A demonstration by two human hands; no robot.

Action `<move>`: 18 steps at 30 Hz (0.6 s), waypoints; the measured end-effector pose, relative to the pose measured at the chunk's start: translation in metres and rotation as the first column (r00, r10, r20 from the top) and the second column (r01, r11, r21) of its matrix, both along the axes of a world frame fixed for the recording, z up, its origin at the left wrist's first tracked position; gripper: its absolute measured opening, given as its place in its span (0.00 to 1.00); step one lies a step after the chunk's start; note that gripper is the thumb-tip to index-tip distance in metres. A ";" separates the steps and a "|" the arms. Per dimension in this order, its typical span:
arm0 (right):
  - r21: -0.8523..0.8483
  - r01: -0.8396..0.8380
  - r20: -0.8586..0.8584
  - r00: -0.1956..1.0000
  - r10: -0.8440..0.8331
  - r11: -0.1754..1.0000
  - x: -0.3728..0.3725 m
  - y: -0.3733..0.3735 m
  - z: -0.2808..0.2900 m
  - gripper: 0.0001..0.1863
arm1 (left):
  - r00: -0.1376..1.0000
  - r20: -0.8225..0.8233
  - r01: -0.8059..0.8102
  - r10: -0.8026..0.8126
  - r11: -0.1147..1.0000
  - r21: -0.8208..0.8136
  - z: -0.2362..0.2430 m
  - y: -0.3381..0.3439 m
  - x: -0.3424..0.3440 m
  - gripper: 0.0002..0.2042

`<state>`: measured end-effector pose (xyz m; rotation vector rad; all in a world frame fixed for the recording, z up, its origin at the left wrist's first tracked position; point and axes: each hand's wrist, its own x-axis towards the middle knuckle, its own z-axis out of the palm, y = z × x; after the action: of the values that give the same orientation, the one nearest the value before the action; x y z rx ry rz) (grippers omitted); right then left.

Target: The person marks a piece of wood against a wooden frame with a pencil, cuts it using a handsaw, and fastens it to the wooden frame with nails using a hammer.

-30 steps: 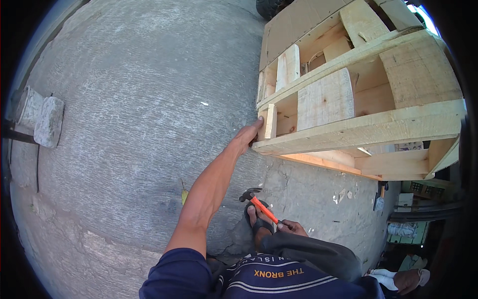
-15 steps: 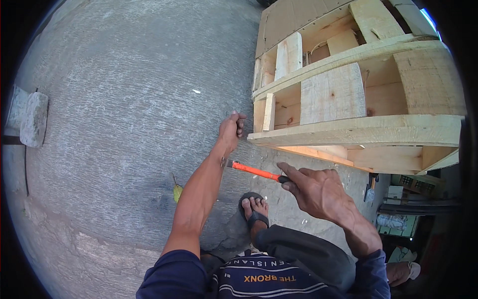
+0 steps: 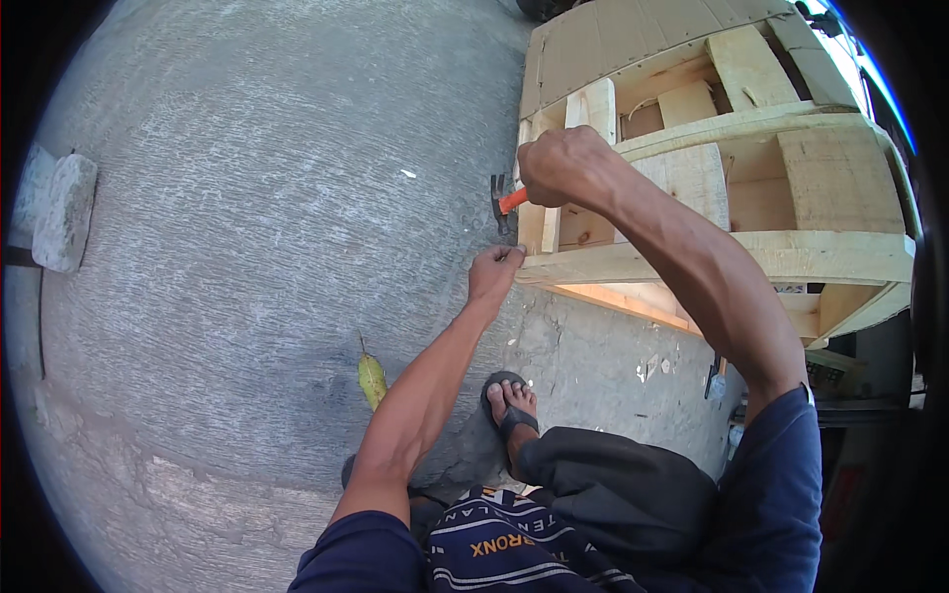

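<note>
The wooden frame (image 3: 593, 262) sits on the ground (image 3: 277, 257), ahead and to the right. It looks mostly built, with long rails (image 3: 830, 255) and flat boards (image 3: 840, 178) on, though gaps show. One near corner (image 3: 530, 263) seems not done yet. The right hand (image 3: 559, 168) grips the orange hammer (image 3: 513, 201) by it. The left hand (image 3: 494, 273), apart from the right, is at that corner; I can't tell if its fingers (image 3: 512, 255) pinch anything.

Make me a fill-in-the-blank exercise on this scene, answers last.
The right hand holds a hammer whose handle is coloured ____.
The left hand is at a corner of a crate made of ____.
In the picture, the leaf lies to the ____ of the foot.
Missing words: orange; wood; left.
</note>
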<state>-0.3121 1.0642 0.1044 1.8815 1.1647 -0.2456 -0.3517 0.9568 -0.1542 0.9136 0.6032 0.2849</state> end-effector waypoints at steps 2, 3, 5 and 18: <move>-0.108 0.041 0.033 0.999 -0.038 0.993 0.002 0.002 -0.002 0.13 | 0.992 0.055 0.124 -0.114 0.958 -0.260 0.003 0.007 -0.005 0.13; -0.110 0.043 0.032 0.999 -0.040 0.993 0.003 0.002 -0.003 0.13 | 0.992 0.055 0.126 -0.115 0.957 -0.262 -0.001 0.008 -0.006 0.13; -0.040 0.063 0.013 0.998 -0.063 0.997 0.006 0.001 -0.004 0.14 | 0.979 0.160 0.188 -0.124 0.851 -0.491 -0.003 0.012 -0.009 0.14; 0.104 0.098 0.011 0.995 -0.099 0.990 0.015 -0.009 0.014 0.16 | 0.944 -0.012 0.328 -0.330 0.941 -0.078 -0.008 0.029 0.006 0.14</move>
<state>-0.2973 1.0555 0.1185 2.0311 1.0933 -0.2286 -0.3458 0.9859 -0.1624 0.9302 0.4705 -0.0507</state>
